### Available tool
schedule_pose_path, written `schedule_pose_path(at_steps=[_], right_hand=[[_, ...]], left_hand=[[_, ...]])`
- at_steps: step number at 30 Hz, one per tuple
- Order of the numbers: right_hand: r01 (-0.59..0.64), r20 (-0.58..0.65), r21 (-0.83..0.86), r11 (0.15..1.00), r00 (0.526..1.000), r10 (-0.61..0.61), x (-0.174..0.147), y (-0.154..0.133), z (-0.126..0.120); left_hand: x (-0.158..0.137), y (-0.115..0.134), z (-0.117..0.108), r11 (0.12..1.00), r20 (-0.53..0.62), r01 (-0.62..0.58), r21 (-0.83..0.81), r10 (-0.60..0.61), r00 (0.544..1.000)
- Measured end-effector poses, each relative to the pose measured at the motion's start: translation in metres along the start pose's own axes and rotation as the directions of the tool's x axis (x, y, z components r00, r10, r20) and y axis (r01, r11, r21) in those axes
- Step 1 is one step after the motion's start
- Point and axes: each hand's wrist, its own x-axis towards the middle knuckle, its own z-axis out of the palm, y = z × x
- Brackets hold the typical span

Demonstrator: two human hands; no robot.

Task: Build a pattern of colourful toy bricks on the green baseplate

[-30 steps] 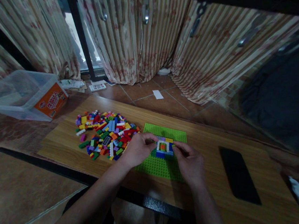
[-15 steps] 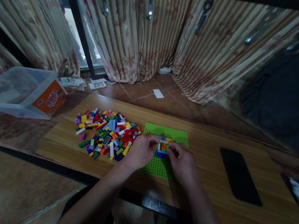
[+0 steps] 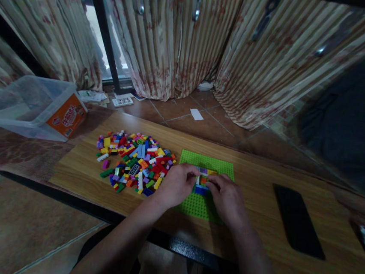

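A small structure of toy building bricks [image 3: 202,190] stands on a green studded baseplate [image 3: 199,211]. Blue shows along its near side, with yellow and lavender at the back and orange and green inside. My left hand [image 3: 178,185] comes in from the left, thumb and fingers closed on the structure's left end. From the other side, my right hand [image 3: 226,197] has its thumb and index finger pinched at the right end. The fingers hide part of the bricks, so any single loose brick between them cannot be made out.
A heap of mixed toy bricks [image 3: 139,161] lies left of the baseplate on the wooden board [image 3: 157,128]. Farther left is a clear plastic bin [image 3: 25,126] with an orange label. A black flat slab [image 3: 298,221] rests at the right. Striped curtains [image 3: 197,48] hang behind.
The whole view has shifted slightly, so the bench things appear a little farther right. Both hands stay at the brick structure, with only small finger movement.
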Motion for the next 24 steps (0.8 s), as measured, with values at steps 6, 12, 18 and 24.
schedule_pose_path(at_steps=[6,12,18,24], right_hand=[[-0.031,0.047,0.104,0.994,0.999,0.026,0.001,0.003,-0.004],[-0.115,-0.059,0.151,0.982,0.990,0.125,-0.001,0.004,-0.008],[-0.111,-0.093,0.147,0.983,0.988,0.126,-0.002,0.004,-0.006],[-0.088,-0.097,0.138,0.987,0.990,0.102,-0.003,0.002,-0.007]], left_hand=[[0.000,-0.002,0.000,1.000,0.001,0.008,0.022,-0.008,1.000],[0.001,-0.002,0.002,0.997,-0.007,0.013,0.070,-0.013,1.000],[0.004,-0.004,0.011,0.989,-0.020,-0.040,0.141,0.043,0.999],[0.007,-0.005,0.021,0.956,-0.017,-0.119,0.270,0.128,0.992]])
